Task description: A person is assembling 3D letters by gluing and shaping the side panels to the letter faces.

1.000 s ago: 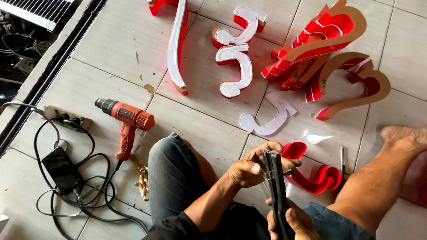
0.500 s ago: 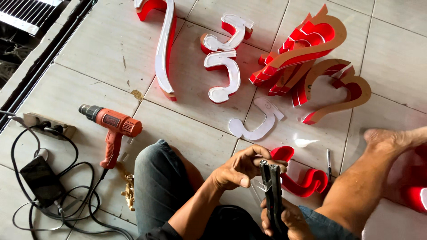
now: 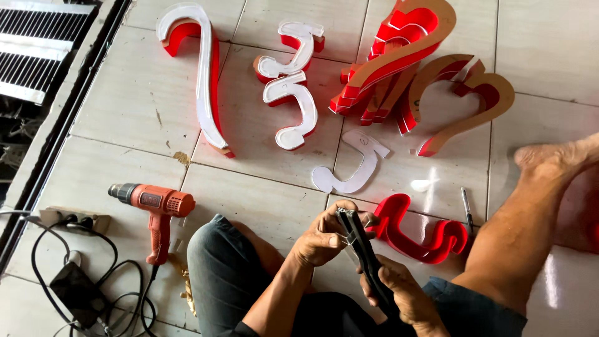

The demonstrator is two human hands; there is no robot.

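Left hand point(image 3: 324, 236), lower centre of the frame: fingers curled tight around the head of a black long-handled tool point(image 3: 365, 262). Right hand point(image 3: 405, 294), just below: closed firmly around the same tool's handles. Tool held above the lap, slanting from upper left to lower right, head just beside a red curved sign piece point(image 3: 418, 232) on the floor tiles point(image 3: 125, 118).

Surroundings:
- Flat white cut-out shape point(image 3: 352, 165), centre of the frame, just above the hands.
- Two white-faced, red-sided sign pieces point(image 3: 290, 93), upper centre, nearly touching each other.
- Long white-and-red curved piece point(image 3: 203, 81), upper left.
- Stack of red pieces with tan backing point(image 3: 424, 68), upper right, overlapping one another.
- Orange heat gun point(image 3: 156, 209), lower left, lying on its side beside the left knee.
- Black cables point(image 3: 93, 274) and a power strip point(image 3: 75, 221) at the lower left edge.
- Thin pen-like item point(image 3: 467, 209), right of the red curved piece.
- Bare foot point(image 3: 549, 159) at the right edge.

Limits of view: tool jaws covered by the left fingers; whatever is gripped there not discernible. Tool handle ends hidden under the right hand. Small gold-coloured object point(image 3: 186, 284) beside the knee, too small to identify.
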